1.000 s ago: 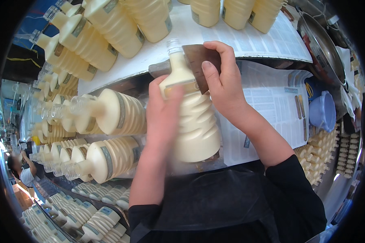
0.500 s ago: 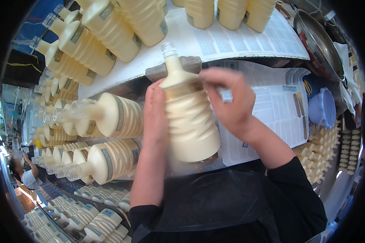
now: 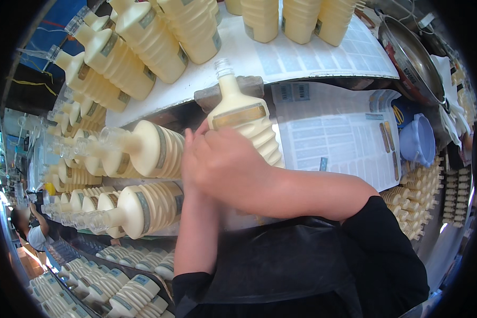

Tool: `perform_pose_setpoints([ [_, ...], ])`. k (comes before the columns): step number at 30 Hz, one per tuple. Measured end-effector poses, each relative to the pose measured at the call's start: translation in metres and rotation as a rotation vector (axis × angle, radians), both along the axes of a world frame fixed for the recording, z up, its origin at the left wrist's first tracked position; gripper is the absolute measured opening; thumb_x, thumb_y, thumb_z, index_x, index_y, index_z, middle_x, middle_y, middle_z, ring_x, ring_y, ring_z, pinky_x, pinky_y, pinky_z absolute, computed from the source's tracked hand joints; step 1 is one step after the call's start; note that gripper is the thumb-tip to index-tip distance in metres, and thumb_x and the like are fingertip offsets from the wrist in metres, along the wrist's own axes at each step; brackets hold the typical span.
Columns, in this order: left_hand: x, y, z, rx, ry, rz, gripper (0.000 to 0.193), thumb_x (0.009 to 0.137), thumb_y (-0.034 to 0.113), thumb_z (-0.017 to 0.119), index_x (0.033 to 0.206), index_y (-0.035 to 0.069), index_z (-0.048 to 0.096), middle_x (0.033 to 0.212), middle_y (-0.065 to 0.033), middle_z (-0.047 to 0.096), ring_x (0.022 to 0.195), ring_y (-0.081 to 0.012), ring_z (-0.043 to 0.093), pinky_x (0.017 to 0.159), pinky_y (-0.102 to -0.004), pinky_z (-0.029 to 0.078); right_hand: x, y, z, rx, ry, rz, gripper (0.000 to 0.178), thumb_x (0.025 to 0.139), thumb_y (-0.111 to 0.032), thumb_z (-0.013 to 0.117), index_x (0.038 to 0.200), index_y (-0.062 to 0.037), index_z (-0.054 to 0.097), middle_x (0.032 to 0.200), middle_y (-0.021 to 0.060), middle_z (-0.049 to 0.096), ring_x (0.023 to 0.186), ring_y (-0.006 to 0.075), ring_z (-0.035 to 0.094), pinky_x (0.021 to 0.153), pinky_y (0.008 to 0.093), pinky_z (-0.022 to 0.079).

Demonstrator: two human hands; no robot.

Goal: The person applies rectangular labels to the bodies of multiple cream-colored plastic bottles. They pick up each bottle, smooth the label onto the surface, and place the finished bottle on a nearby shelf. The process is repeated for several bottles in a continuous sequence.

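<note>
A cream bottle [image 3: 244, 116] with wavy ridges lies with its clear threaded neck on a grey block [image 3: 209, 99], pointing away from me. A gold label strip spans its upper face. My left hand [image 3: 192, 168] is at the bottle's left side, fingers curled against it, partly covered by my other hand. Across the bottle's lower body reaches my right hand [image 3: 222, 161]. Its fingers are curled in beside my left hand at the bottle's left edge; whatever they pinch is hidden.
Rows of cream bottles [image 3: 138, 212] lie at left, and others [image 3: 196, 37] stand on the far white board [image 3: 273, 50]. At right are label sheets [image 3: 334, 138], a lilac bucket [image 3: 417, 140] and a metal pan [image 3: 413, 58]. A person [image 3: 36, 233] is at far left.
My right hand has moved from the bottle's upper right edge down and left across it, to beside my left hand. The gold strip's face now shows uncovered.
</note>
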State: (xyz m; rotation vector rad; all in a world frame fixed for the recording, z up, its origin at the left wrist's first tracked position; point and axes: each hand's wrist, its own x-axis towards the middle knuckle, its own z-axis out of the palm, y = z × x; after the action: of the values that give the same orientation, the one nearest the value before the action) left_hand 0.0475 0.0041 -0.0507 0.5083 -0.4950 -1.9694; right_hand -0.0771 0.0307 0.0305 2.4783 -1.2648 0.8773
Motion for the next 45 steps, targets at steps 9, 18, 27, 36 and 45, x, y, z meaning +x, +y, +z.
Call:
perform_pose_setpoints([
  [9,-0.029,0.045,0.040,-0.846,-1.496,0.192,0.090,0.087,0.036,0.068,0.161,0.006,0.027,0.154,-0.0250,0.037,0.144,-0.0385,0.035,0.119,-0.0469,0.029,-0.083,0.007,0.001,0.156,-0.582,-0.279,0.034,0.091,-0.007,0.069,0.125,-0.0032,0.068,0.099,0.0129,0.075,0.085,0.0241,0.073,0.073,0.0357,0.056],
  [18,-0.040,0.045,0.040,-0.617,-1.267,0.192,0.102,0.078,0.019,0.071,0.163,0.004,0.017,0.148,-0.0285,0.044,0.133,-0.0408,0.049,0.114,-0.0468,0.038,-0.107,0.002,-0.036,0.408,-1.146,-0.324,0.033,0.091,-0.014,0.072,0.121,-0.0026,0.070,0.110,0.0161,0.075,0.094,0.0231,0.073,0.083,0.0329,0.056],
  [27,-0.042,0.050,0.046,-0.463,-1.220,0.207,0.098,0.081,0.017,0.068,0.162,0.001,0.016,0.145,-0.0241,0.049,0.131,-0.0319,0.053,0.112,-0.0397,0.041,-0.117,0.003,-0.054,0.421,-1.204,-0.321,0.029,0.092,-0.015,0.070,0.119,-0.0019,0.067,0.108,0.0159,0.073,0.098,0.0260,0.071,0.087,0.0336,0.055],
  [36,-0.037,0.057,0.040,-0.286,-0.955,0.138,0.091,0.083,0.014,0.068,0.159,-0.002,0.021,0.146,-0.0198,0.047,0.131,-0.0285,0.052,0.113,-0.0400,0.040,-0.227,0.004,-0.078,0.566,-0.720,-0.656,0.027,0.092,-0.021,0.063,0.113,-0.0051,0.070,0.098,0.0158,0.071,0.088,0.0325,0.069,0.079,0.0416,0.054],
  [45,-0.038,0.061,0.038,-0.270,-0.915,0.150,0.095,0.081,0.008,0.073,0.160,0.000,0.020,0.147,-0.0191,0.046,0.131,-0.0268,0.051,0.111,-0.0387,0.042,-0.224,-0.042,-0.105,0.437,-0.150,-0.687,0.025,0.087,-0.024,0.072,0.108,-0.0108,0.073,0.100,0.0182,0.072,0.093,0.0383,0.069,0.082,0.0481,0.055],
])
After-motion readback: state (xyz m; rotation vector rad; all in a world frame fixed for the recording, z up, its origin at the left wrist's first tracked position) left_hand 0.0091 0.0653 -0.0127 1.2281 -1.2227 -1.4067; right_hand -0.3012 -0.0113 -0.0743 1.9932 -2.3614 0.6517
